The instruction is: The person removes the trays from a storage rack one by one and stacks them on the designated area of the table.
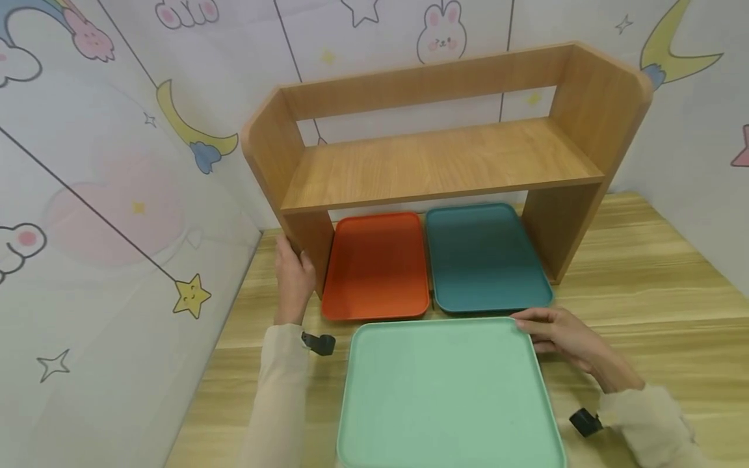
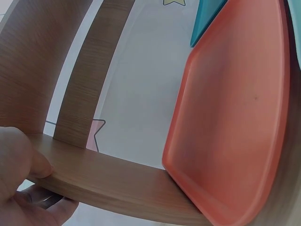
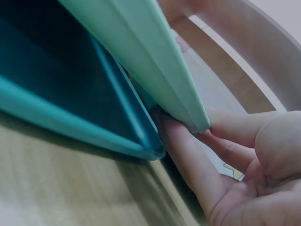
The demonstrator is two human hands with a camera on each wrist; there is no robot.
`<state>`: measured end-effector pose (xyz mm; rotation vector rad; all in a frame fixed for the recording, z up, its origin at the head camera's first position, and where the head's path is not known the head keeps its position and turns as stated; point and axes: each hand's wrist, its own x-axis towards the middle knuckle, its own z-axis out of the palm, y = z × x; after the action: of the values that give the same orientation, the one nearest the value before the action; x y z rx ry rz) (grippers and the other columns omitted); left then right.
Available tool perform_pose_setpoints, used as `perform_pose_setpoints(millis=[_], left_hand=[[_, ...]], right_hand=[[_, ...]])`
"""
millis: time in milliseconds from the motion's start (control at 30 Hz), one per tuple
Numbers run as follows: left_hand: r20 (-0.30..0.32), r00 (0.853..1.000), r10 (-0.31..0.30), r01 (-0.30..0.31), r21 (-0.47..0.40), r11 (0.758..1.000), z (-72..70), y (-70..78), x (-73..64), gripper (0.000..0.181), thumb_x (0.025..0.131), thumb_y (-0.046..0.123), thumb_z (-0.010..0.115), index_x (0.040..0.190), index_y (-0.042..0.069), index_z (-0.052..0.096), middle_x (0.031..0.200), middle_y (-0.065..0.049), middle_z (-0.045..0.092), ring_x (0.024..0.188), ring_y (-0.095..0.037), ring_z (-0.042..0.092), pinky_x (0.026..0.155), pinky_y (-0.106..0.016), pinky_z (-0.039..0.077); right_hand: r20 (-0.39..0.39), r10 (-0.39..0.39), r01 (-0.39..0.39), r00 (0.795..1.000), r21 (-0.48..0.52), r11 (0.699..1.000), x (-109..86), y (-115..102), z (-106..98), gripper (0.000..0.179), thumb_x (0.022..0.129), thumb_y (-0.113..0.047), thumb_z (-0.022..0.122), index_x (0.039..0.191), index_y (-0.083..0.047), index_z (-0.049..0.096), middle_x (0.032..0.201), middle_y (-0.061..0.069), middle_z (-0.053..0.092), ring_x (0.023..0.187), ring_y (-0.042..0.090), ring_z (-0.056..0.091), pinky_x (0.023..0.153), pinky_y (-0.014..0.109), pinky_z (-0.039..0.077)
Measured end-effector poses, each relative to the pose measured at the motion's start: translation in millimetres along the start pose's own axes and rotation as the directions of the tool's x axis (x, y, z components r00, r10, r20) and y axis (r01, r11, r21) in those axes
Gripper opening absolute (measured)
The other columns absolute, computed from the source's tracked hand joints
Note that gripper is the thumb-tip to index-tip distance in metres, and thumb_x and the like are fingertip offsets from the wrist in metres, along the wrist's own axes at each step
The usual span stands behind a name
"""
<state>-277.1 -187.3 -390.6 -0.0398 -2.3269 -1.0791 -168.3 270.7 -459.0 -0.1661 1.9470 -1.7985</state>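
A mint green tray [image 1: 445, 396] is at the front of the head view. My right hand [image 1: 564, 335] pinches its far right corner, thumb and fingers on either side of the rim. In the right wrist view this tray is tilted above the teal tray [image 3: 61, 89]. My left hand [image 1: 294, 276] holds the front edge of the left side panel of a wooden shelf [image 1: 433, 159]. The left wrist view shows that thumb on the panel's inner side and fingers behind it. Beside the panel lies an orange-red tray [image 2: 230, 108].
Both the orange-red and teal trays lie side by side under the shelf board, on a wood-grain tabletop [image 1: 661, 273]. White walls with cartoon prints [image 1: 117, 214] rise on the left and behind the shelf.
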Motion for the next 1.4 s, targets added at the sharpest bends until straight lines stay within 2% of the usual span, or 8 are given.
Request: perform_pose_setpoints(millis=[133, 267, 433, 567, 667, 1067, 1400], left_hand=[[-0.002, 1.0, -0.002, 0.002, 0.0, 1.0, -0.5, 0.0, -0.1, 0.039, 0.094, 0.001, 0.043, 0.132, -0.004, 0.036, 0.128, -0.027, 0.047, 0.121, -0.042, 0.047, 0.102, -0.053, 0.04], [-0.005, 1.0, -0.002, 0.002, -0.001, 1.0, -0.5, 0.3, -0.7, 0.039, 0.094, 0.0, 0.043, 0.132, -0.005, 0.036, 0.128, -0.028, 0.048, 0.121, -0.042, 0.047, 0.102, -0.053, 0.04], [0.003, 1.0, -0.011, 0.011, 0.003, 1.0, -0.8, 1.3, -1.5, 0.039, 0.094, 0.0, 0.043, 0.132, -0.005, 0.036, 0.128, -0.028, 0.047, 0.122, -0.042, 0.046, 0.103, -0.053, 0.04], [0.005, 1.0, -0.016, 0.016, 0.009, 1.0, -1.2, 1.7, -1.6, 0.04, 0.094, 0.0, 0.043, 0.133, -0.005, 0.035, 0.129, -0.028, 0.047, 0.122, -0.042, 0.046, 0.103, -0.052, 0.039], [0.01, 1.0, -0.023, 0.023, 0.009, 1.0, -1.6, 2.1, -1.6, 0.04, 0.094, 0.0, 0.043, 0.133, -0.005, 0.035, 0.129, -0.028, 0.047, 0.122, -0.042, 0.046, 0.104, -0.052, 0.04], [0.011, 1.0, -0.028, 0.028, 0.008, 1.0, -1.0, 4.4, -0.4, 0.04, 0.093, -0.001, 0.044, 0.132, -0.005, 0.036, 0.128, -0.028, 0.047, 0.121, -0.042, 0.046, 0.103, -0.052, 0.039], [0.01, 0.999, -0.042, 0.042, -0.001, 0.999, -1.5, 5.6, 0.0, 0.04, 0.094, -0.001, 0.043, 0.133, -0.005, 0.036, 0.13, -0.027, 0.046, 0.123, -0.041, 0.046, 0.104, -0.051, 0.039]], right_hand=[[-0.063, -0.029, 0.026, 0.998, -0.044, 0.999, -1.6, 0, 7, 0.049, 0.097, -0.023, 0.055, 0.132, 0.01, 0.049, 0.112, -0.004, 0.064, 0.096, 0.013, 0.068, 0.081, 0.032, 0.056], [-0.105, -0.047, 0.039, 0.993, -0.077, 0.996, -1.3, -1, 12, 0.051, 0.096, -0.023, 0.056, 0.133, 0.012, 0.047, 0.12, 0.005, 0.063, 0.097, 0.01, 0.067, 0.081, 0.03, 0.056], [-0.183, -0.051, 0.023, 0.982, -0.156, 0.987, 0.8, -1, 17, 0.046, 0.096, -0.021, 0.057, 0.13, 0.009, 0.053, 0.133, 0.02, 0.055, 0.096, 0.002, 0.064, 0.08, 0.025, 0.055], [-0.23, -0.06, 0.004, 0.971, -0.234, 0.972, 2.3, 1, 19, 0.042, 0.095, -0.022, 0.059, 0.127, 0.005, 0.058, 0.136, 0.024, 0.051, 0.095, -0.002, 0.06, 0.079, 0.023, 0.054], [-0.239, -0.067, -0.001, 0.969, -0.274, 0.962, 2.4, 2, 20, 0.041, 0.094, -0.024, 0.059, 0.126, 0.003, 0.06, 0.135, 0.024, 0.051, 0.095, -0.003, 0.059, 0.078, 0.023, 0.054], [-0.257, -0.106, 0.028, 0.961, -0.293, 0.956, 3.5, 4, 21, 0.039, 0.094, -0.023, 0.06, 0.123, 0.002, 0.062, 0.133, 0.023, 0.053, 0.095, -0.005, 0.058, 0.077, 0.024, 0.054], [-0.28, -0.103, 0.002, 0.954, -0.339, 0.941, 4.0, 3, 23, 0.038, 0.095, -0.025, 0.059, 0.124, 0.0, 0.062, 0.132, 0.021, 0.055, 0.094, -0.004, 0.057, 0.076, 0.024, 0.054]])
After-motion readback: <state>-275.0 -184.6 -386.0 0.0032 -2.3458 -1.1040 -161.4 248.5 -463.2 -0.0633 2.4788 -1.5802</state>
